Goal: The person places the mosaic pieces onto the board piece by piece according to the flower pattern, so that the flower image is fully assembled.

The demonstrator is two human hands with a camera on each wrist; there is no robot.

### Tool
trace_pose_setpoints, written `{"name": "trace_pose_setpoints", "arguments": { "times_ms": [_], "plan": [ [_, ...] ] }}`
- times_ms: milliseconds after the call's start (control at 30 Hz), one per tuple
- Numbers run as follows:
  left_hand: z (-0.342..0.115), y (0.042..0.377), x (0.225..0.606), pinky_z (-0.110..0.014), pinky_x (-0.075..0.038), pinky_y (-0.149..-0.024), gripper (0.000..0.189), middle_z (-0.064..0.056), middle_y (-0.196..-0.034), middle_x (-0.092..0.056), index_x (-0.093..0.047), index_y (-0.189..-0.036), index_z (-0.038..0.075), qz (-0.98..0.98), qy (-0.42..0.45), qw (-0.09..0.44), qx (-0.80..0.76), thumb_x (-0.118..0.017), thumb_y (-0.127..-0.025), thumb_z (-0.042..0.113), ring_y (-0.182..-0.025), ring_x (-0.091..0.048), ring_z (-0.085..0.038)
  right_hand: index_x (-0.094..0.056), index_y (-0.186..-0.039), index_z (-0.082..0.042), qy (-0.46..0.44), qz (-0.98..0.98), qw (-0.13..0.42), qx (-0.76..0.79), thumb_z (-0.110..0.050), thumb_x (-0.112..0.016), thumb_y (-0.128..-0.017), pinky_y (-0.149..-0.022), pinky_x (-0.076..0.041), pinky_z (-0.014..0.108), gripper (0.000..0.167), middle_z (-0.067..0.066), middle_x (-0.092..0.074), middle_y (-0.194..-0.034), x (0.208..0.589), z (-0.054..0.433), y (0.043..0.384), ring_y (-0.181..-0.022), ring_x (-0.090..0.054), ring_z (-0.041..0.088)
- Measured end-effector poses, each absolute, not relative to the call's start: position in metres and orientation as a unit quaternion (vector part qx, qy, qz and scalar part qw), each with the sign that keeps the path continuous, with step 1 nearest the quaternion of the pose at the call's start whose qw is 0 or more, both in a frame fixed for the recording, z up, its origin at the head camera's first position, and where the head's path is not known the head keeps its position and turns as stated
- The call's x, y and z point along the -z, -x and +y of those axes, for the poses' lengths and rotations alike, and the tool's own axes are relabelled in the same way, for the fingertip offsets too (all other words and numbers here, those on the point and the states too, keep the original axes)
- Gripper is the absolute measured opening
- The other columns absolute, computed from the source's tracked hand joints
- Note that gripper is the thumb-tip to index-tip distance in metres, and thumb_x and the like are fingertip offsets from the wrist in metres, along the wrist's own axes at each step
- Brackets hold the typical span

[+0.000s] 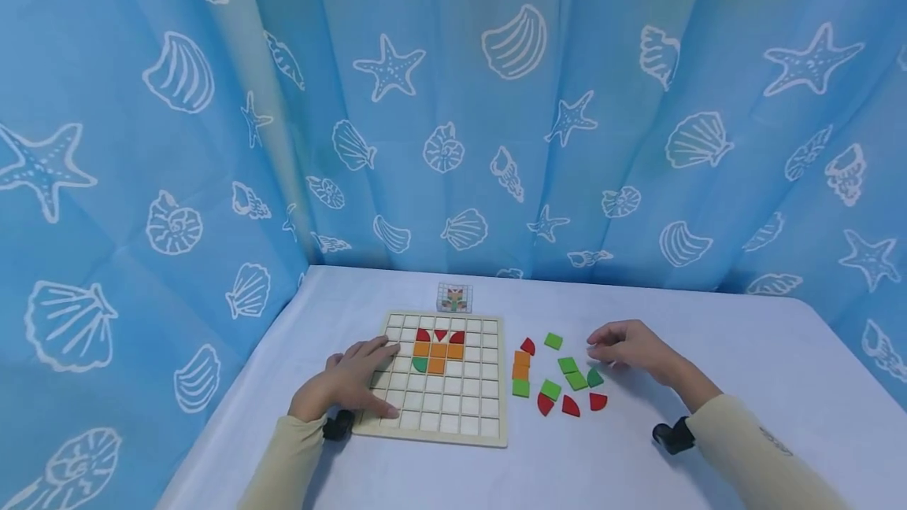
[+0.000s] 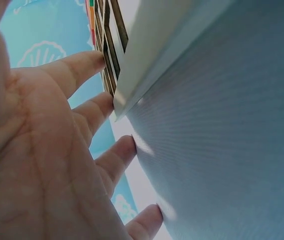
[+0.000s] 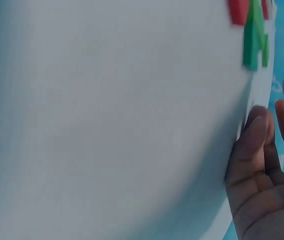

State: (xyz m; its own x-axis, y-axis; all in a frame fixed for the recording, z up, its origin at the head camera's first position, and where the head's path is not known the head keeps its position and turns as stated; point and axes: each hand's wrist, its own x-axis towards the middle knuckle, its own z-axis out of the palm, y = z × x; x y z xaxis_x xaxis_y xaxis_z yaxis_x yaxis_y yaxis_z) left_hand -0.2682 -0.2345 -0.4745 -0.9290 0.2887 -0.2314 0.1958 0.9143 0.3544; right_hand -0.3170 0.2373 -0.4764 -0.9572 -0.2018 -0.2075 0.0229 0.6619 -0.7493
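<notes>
My left hand (image 1: pixel 357 376) lies over the left side of a pale gridded board (image 1: pixel 453 419), fingers spread. In the left wrist view, two fingertips (image 2: pixel 107 102) meet the board's edge, and the lower fingers reach the white cloth. Set into the board are red pieces, orange squares (image 1: pixel 437 351) and a green quarter-circle (image 1: pixel 420 364). My right hand (image 1: pixel 631 346) rests low at the table, right of the loose pieces, with fingers loosely bent and nothing visible in them. Nearest it are a dark green quarter-circle (image 1: pixel 594 377) and light green squares (image 1: pixel 568 365).
A small pattern card (image 1: pixel 454 298) stands behind the board. Between board and right hand lie loose orange squares (image 1: pixel 520 365), more green squares (image 1: pixel 520 388) and several red quarter-circles (image 1: pixel 570 406). A blue shell-print curtain (image 1: pixel 439 203) hangs behind the white-covered table (image 1: pixel 567 463).
</notes>
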Motion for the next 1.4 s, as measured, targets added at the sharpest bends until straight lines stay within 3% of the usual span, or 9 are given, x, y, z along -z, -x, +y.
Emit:
{"name": "trace_pose_setpoints", "arguments": {
  "times_ms": [267,500,800,1400],
  "plan": [
    [-0.233,0.264,0.468,-0.069,-0.02,-0.11,0.105,-0.007,-0.162,-0.028,-0.037,-0.153,0.023,0.967,-0.127,0.142,-0.171,-0.087,-0.066,0.054,-0.148,-0.023,-0.035,-0.068,-0.117,-0.008,0.056,0.895,0.183,0.404,-0.023,-0.079,-0.083,-0.081,-0.054,0.033,0.039,0.007,-0.065,-0.11,0.481,0.248,0.309,-0.097,-0.057,0.021],
    [-0.231,0.261,0.467,-0.072,-0.019,-0.111,0.106,-0.009,-0.162,-0.027,-0.036,-0.153,0.021,0.967,-0.128,0.145,-0.167,-0.087,-0.066,0.054,-0.148,-0.023,-0.037,-0.07,-0.116,-0.013,0.079,0.89,0.219,0.392,-0.022,-0.08,-0.082,-0.078,-0.052,0.032,0.037,0.007,-0.061,-0.108,0.478,0.25,0.308,-0.1,-0.051,0.023],
    [-0.23,0.266,0.461,-0.073,-0.015,-0.111,0.106,-0.011,-0.163,-0.024,-0.034,-0.154,0.019,0.965,-0.128,0.146,-0.177,-0.087,-0.068,0.052,-0.149,-0.02,-0.039,-0.071,-0.114,-0.013,0.09,0.892,0.211,0.39,-0.021,-0.084,-0.078,-0.078,-0.052,0.032,0.04,0.008,-0.06,-0.114,0.473,0.247,0.312,-0.104,-0.048,0.025],
    [-0.232,0.263,0.472,-0.073,-0.018,-0.11,0.107,-0.011,-0.163,-0.025,-0.034,-0.154,0.019,0.965,-0.123,0.154,-0.173,-0.086,-0.068,0.053,-0.148,-0.021,-0.04,-0.071,-0.103,-0.011,0.088,0.908,0.206,0.353,-0.018,-0.085,-0.076,-0.075,-0.053,0.03,0.032,0.008,-0.057,-0.104,0.486,0.24,0.312,-0.099,-0.048,0.024]
  ]
}}
